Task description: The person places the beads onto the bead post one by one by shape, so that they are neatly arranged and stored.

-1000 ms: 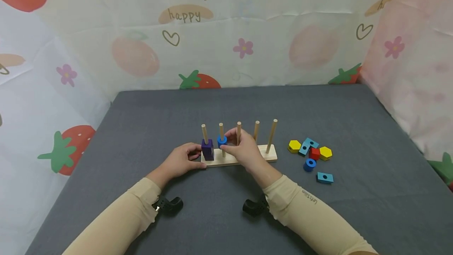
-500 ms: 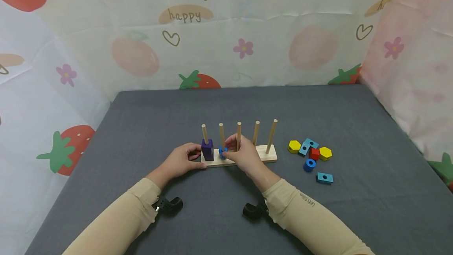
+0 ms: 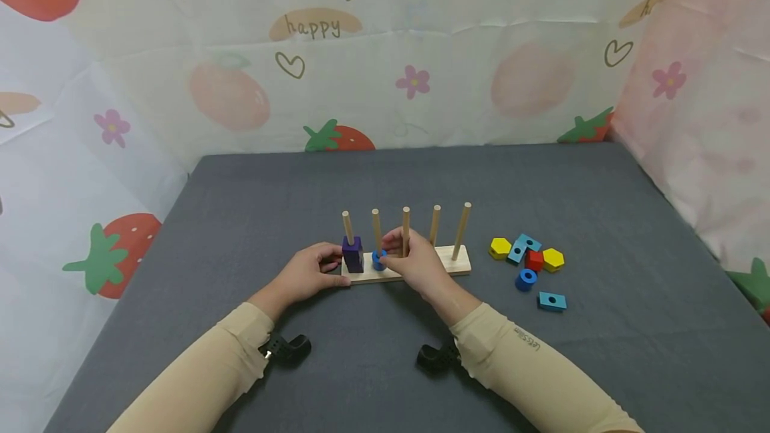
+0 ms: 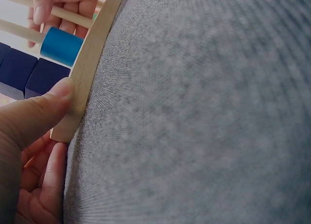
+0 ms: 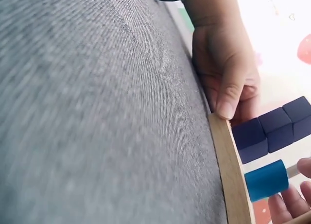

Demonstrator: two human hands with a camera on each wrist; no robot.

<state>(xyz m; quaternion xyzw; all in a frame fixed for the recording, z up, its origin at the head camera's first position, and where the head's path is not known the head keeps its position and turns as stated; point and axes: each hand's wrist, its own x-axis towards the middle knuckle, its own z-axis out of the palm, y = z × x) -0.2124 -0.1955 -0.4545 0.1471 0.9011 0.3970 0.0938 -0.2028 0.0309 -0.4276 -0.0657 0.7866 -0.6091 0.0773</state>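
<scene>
A wooden peg board [image 3: 391, 274] with several upright pegs lies in the middle of the table. My left hand [image 3: 308, 269] holds its left end, the thumb on the front edge in the left wrist view. Dark purple cubes [image 5: 265, 129] are stacked on the leftmost peg. On the second peg a blue cylinder [image 4: 62, 46] sits down against the base. Just above and beside that cylinder, the fingers of my right hand [image 3: 415, 262] are spread around the peg, with a gap between thumb and cylinder in the left wrist view. The other pegs carry no pieces.
Right of the board lie loose blocks: yellow hexagons [image 3: 500, 248], a red cube [image 3: 533, 260], another blue cylinder [image 3: 526, 280] and light blue rectangular blocks [image 3: 552, 302]. A printed cloth [image 3: 361, 85] hangs behind the grey table [image 3: 289, 199].
My right hand has brought the blue cylinder down the second peg to the base, and its fingers have come off it. The left hand stays on the board's end.
</scene>
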